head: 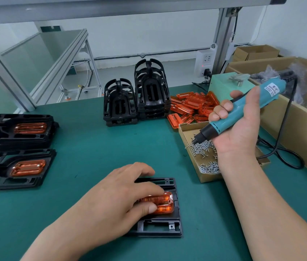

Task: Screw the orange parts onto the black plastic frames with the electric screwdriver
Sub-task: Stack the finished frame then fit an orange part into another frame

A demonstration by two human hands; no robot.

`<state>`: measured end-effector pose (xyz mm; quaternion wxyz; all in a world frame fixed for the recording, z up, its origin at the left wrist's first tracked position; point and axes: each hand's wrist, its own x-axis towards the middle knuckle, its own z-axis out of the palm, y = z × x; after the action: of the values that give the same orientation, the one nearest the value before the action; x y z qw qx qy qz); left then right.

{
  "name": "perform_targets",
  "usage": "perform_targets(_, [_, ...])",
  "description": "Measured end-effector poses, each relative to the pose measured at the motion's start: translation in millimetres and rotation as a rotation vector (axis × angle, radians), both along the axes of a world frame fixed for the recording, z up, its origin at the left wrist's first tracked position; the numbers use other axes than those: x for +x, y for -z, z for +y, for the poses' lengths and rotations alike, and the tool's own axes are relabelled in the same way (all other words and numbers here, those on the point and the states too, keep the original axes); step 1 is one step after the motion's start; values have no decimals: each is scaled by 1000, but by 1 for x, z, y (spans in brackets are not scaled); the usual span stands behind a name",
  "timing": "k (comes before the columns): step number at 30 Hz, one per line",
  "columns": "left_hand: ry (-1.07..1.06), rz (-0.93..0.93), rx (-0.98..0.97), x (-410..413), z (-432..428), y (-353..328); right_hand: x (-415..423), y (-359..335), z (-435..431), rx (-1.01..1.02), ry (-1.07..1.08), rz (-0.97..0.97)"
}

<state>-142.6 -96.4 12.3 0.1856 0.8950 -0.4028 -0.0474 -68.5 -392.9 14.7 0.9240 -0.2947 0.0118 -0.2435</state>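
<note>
Left hand [122,194] pins orange part [163,203]; right hand [237,125] holds screwdriver [243,108].

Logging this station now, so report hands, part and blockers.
Left hand pressing orange part onto black frame. Right hand gripping electric screwdriver, tip over screw box. Nothing in the way.

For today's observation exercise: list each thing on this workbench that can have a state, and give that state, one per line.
Left hand: pressing an orange part into the black frame.
Right hand: gripping the electric screwdriver, raised, a screw on its tip.
Screw box: open, holding loose screws.
Two frames at left: orange parts fitted.
Frame stacks: bare.
Orange pile: loose.
</note>
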Motion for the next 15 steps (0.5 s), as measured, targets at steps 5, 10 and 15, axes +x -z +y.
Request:
perform_targets(5, [38, -20, 24, -1, -15, 6, 0, 0, 1, 1, -5, 5])
perform_targets(10, [59, 61, 19, 2, -13, 8, 1, 0, 1, -1, -7, 5])
perform_targets(15, [46, 91, -16, 4, -15, 9, 1, 0, 0, 11, -13, 2])
